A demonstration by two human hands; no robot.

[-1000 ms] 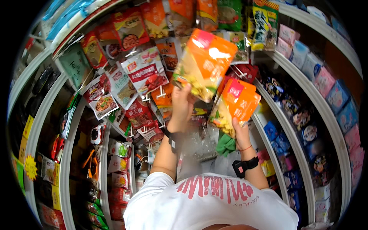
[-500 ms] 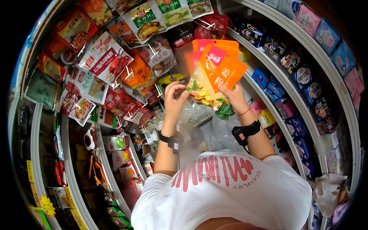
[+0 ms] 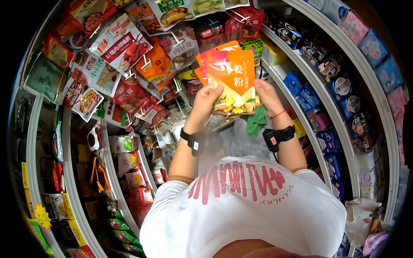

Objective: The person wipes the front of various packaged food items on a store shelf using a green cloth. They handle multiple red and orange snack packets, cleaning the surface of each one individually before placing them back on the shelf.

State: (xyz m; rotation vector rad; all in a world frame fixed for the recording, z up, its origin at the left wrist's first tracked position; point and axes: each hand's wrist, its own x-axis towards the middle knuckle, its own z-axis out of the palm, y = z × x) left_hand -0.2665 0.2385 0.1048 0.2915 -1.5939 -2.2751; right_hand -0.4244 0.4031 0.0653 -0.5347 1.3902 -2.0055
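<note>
A small stack of orange seasoning pouches (image 3: pixel 234 81) is held up in front of my chest, fanned a little at the top left. Yellow slices are printed low on the front pouch. My left hand (image 3: pixel 208 99) grips the stack's left edge with the thumb on the front. My right hand (image 3: pixel 267 98) closes on its right edge, the fingers mostly hidden behind. A green cloth-like piece (image 3: pixel 257 121) hangs below the pouches by my right hand.
Hanging seasoning packets on white hooks fill the rack at left, among them a white and red packet (image 3: pixel 121 44) and an orange one (image 3: pixel 155 64). Curved shelves at right hold dark blue packs (image 3: pixel 340 84). A grey plastic bag (image 3: pixel 245 139) lies below my hands.
My left hand has moved from pinching beside the pouches to gripping their left edge. The stack has turned upright and squared up, its front facing me.
</note>
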